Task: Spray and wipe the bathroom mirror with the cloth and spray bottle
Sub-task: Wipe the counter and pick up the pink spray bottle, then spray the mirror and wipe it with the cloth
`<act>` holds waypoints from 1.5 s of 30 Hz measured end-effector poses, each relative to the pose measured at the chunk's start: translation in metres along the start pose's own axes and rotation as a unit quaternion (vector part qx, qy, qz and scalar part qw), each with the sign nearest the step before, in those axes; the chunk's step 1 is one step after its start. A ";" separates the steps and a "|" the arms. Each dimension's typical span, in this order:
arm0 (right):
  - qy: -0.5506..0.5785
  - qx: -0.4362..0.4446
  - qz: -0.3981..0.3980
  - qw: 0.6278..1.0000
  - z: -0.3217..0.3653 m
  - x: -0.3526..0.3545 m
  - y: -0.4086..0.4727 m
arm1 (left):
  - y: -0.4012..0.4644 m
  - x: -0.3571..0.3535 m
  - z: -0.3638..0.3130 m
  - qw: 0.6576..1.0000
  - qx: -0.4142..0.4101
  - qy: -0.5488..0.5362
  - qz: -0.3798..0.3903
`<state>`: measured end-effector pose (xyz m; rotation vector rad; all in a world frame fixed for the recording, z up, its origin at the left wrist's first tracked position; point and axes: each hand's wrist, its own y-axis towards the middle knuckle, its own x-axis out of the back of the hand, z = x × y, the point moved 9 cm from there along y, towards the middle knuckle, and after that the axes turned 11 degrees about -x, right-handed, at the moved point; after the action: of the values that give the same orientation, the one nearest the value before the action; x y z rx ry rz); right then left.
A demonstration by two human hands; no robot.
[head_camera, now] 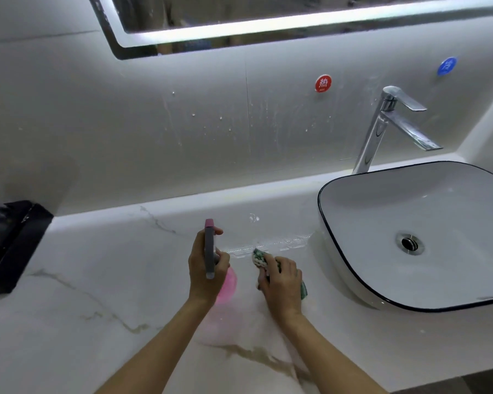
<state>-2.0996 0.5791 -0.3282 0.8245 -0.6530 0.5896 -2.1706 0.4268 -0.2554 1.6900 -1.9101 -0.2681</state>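
My left hand (204, 268) grips the pink spray bottle (225, 285) by its neck, the grey trigger head (209, 248) with its pink nozzle pointing away from me above the white marble counter (97, 280). Just to its right, my right hand (281, 282) holds a bunched green and white cloth (259, 257) against the counter; most of the cloth is hidden under the fingers. The mirror (239, 12) with a lit strip along its lower edge hangs on the wall at the top of the view, well above both hands.
A white vessel basin (353, 211) with a dark rim stands at the right, with a tall chrome tap (382, 129) behind it. A black tray (15, 240) with wrapped items lies at the left edge. Red and blue round stickers mark the splashed wall tiles.
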 end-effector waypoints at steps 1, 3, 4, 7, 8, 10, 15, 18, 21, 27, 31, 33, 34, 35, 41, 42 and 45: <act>0.017 0.001 -0.008 1.000 0.010 0.006 0.011 | 0.013 0.006 -0.012 1.000 -0.021 -0.001 -0.004; 0.048 0.013 -0.030 0.998 0.034 0.023 0.037 | 0.039 0.021 -0.037 0.998 -0.056 0.002 -0.017; 0.062 0.021 -0.046 0.997 0.046 0.032 0.052 | 0.052 0.031 -0.050 0.997 -0.070 0.015 -0.025; 0.097 0.037 -0.100 0.990 0.083 0.065 0.106 | 0.093 0.058 -0.084 0.995 -0.082 0.022 -0.047; 0.107 0.043 -0.118 0.986 0.097 0.078 0.125 | 0.108 0.068 -0.099 0.994 -0.094 0.023 -0.056; 0.123 0.066 -0.156 0.978 0.129 0.107 0.163 | 0.139 0.088 -0.135 0.986 -0.138 0.044 -0.078; 0.156 0.135 -0.251 0.946 0.214 0.178 0.245 | 0.211 0.137 -0.207 0.969 -0.200 0.066 -0.128; 0.181 0.172 -0.287 0.925 0.269 0.214 0.288 | 0.250 0.169 -0.242 0.963 -0.218 0.073 -0.142; 0.170 0.208 -0.340 0.901 0.324 0.248 0.322 | 0.286 0.203 -0.278 0.954 -0.254 0.073 -0.138; 0.121 0.254 -0.441 0.852 0.423 0.301 0.377 | 0.363 0.281 -0.337 0.931 -0.314 0.103 -0.154; 0.077 0.267 -0.503 0.818 0.478 0.321 0.407 | 0.405 0.321 -0.364 0.910 -0.362 0.116 -0.166; 0.058 0.272 -0.513 0.812 0.501 0.326 0.426 | 0.424 0.335 -0.373 0.904 -0.374 0.112 -0.175; 0.050 0.273 -0.518 0.809 0.511 0.328 0.436 | 0.433 0.340 -0.376 0.902 -0.378 0.105 -0.180; 0.043 0.273 -0.520 0.808 0.520 0.331 0.445 | 0.442 0.344 -0.378 0.902 -0.379 0.097 -0.184; 0.011 0.287 -0.500 0.817 0.568 0.331 0.506 | 0.498 0.349 -0.377 0.912 -0.367 0.039 -0.181; 0.014 0.293 -0.496 0.817 0.571 0.329 0.511 | 0.506 0.348 -0.375 0.913 -0.363 0.031 -0.183; 0.013 0.314 -0.504 0.805 0.572 0.321 0.517 | 0.519 0.343 -0.366 0.916 -0.353 0.008 -0.189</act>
<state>-2.4143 0.4689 0.4376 1.6166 0.1032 -0.2020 -2.4279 0.2715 0.4004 1.5042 -1.2178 -0.9627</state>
